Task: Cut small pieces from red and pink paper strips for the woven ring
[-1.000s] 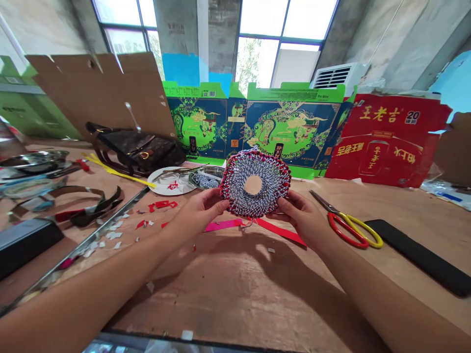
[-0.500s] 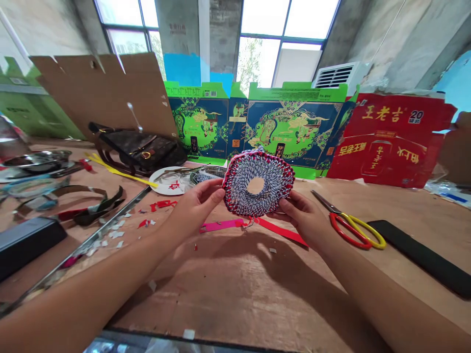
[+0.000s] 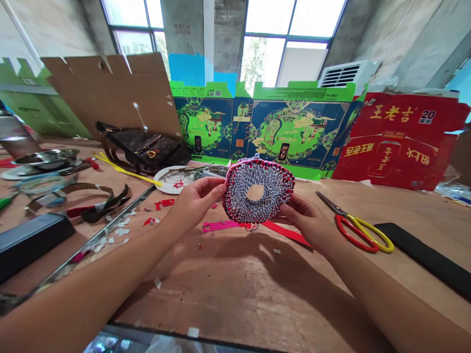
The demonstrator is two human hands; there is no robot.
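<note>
A round knitted ring of grey-blue and white yarn with a red edge [image 3: 239, 198] was held up above the brown wooden table [image 3: 221, 289], its open centre facing the head camera. The grip of the bare left hand [image 3: 197, 200] was pinched on its left edge, thumb in front; the grip of the bare right hand [image 3: 308, 215] was closed on its lower right edge. Beyond the left hand lay a round white plate [image 3: 164, 176] with small red scraps on it, and just beside this a shallow dish [image 3: 222, 171], partly hidden, with blue-and-white patterned material inside. At the far left sat a shiny round metal bowl [image 3: 46, 158], its contents too unclear to name. A dark brown patterned handbag [image 3: 150, 152] rested against a plain brown cardboard panel [image 3: 117, 93]; what it held could not be seen. Near the right hand lay scissors with one red and one yellow handle [image 3: 356, 234], next to a flat black oblong object [image 3: 423, 255].
</note>
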